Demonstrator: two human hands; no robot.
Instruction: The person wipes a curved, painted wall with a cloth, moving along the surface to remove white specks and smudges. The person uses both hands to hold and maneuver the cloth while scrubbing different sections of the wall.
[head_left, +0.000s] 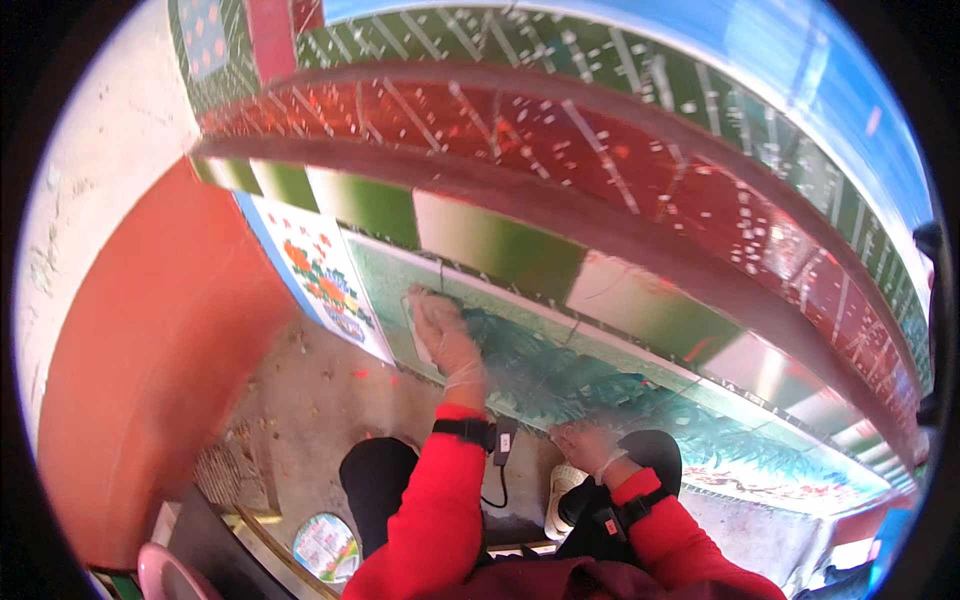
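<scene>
A long painted wall panel (540, 352) with green leaves on a pale green ground runs slantwise before me. My left hand (442, 330), in a thin clear glove, lies against the panel near its left end. Something whitish shows at its fingertips, too blurred to name. My right hand (589, 444), gloved too, is at the panel's lower edge above my knee, its fingers bent. Whether it holds anything cannot be made out. Left of the panel is a white panel (319, 277) painted with flowers in a vase.
A green and white painted band (495, 240) and a projecting red ledge (525, 191) run above the panel. At the left stands a red-painted wall base (150, 360). Below lie a round printed lid (325, 547), a pink basin (169, 574) and the concrete floor (322, 405).
</scene>
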